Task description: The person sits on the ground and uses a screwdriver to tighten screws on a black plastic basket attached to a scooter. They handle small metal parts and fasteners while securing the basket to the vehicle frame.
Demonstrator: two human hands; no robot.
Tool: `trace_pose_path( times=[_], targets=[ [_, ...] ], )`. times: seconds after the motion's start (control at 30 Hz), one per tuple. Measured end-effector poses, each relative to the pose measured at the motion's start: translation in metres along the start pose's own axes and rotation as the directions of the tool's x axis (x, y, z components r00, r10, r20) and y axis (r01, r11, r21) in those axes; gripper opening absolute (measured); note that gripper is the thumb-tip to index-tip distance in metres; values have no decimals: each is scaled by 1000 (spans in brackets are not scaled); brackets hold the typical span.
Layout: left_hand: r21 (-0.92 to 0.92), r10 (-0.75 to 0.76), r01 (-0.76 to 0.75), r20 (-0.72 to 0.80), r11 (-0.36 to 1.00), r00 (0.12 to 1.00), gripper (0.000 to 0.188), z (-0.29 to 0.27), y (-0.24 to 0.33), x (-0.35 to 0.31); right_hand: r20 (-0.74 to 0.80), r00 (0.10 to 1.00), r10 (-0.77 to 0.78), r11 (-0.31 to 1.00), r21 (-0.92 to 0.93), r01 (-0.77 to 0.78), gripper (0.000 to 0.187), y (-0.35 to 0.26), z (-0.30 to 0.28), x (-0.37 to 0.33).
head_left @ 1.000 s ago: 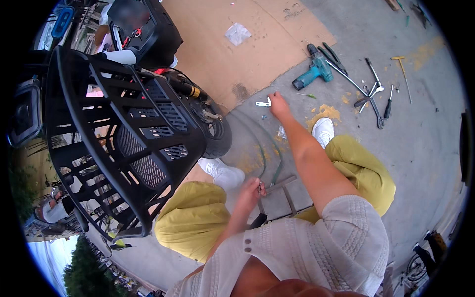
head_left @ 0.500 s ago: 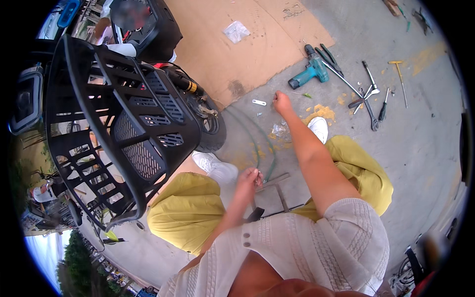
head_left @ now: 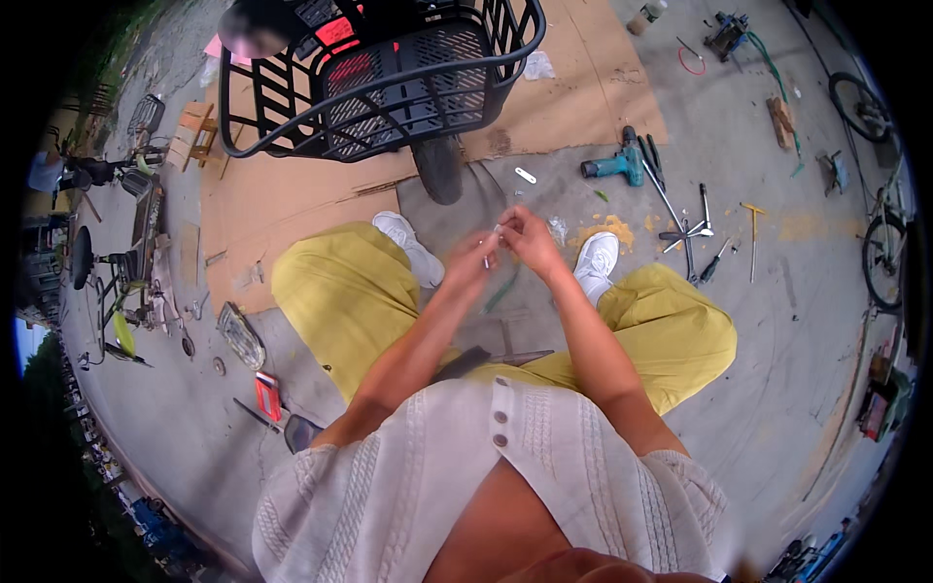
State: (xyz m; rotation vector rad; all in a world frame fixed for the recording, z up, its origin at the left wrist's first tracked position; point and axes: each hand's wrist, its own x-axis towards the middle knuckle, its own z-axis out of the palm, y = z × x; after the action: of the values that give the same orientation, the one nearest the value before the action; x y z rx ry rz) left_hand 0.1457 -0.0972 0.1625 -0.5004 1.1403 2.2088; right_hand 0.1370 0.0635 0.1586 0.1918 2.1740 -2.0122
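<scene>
Silver-white small part (head_left: 487,260), slim and too blurred to identify, at the fingertips of the left hand (head_left: 470,260), in front of the body and between the left shoe (head_left: 408,245) and the right shoe (head_left: 597,257). Good handling, as a judgement: hold the small part steady in the left pinch and work with the right fingertips only; brace the forearms against the yellow-green trousers (head_left: 355,291); keep low over the concrete floor (head_left: 777,330), for easy recovery after a drop. Light pressure preferable, given a slim shape likely to roll or slip under a hard squeeze.

Left hand: thumb and fingers drawn together, pinching the small part. Right hand (head_left: 526,239): just beside the left, with bent fingers gathered toward the thumb; cannot tell, from blur and overlap, about anything between these fingertips or about contact across the two hands.

Outward from the hands: white plate (head_left: 526,175) with rounded ends, flat on the floor and apart from both hands; crumpled clear plastic (head_left: 557,230), near the right hand. Farther ahead: black wheel (head_left: 439,173) below a black basket (head_left: 418,102); to the right, teal drill (head_left: 607,168) near dark-handled pliers (head_left: 653,160).
</scene>
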Motion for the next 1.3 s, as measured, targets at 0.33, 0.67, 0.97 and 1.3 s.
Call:
trace_pose_path(
  times=[0.33,0.67,0.97,1.3],
  targets=[
    [61,53,-59,97,996,994,14,3,9,-59,18,994,-104,994,-17,104,22,-38,19,-80],
    [261,217,-202,-30,944,976,19,-2,9,-84,-159,986,-42,975,208,75,12,-43,47,-100],
    [617,563,-513,133,596,815,20,-12,3,-91,-163,982,95,989,127,-74,10,-36,54,-108],
    [585,552,-544,188,601,812,17,-20,-1,-102,-108,971,212,922,351,-162,14,-49,59,-120]
  ],
)
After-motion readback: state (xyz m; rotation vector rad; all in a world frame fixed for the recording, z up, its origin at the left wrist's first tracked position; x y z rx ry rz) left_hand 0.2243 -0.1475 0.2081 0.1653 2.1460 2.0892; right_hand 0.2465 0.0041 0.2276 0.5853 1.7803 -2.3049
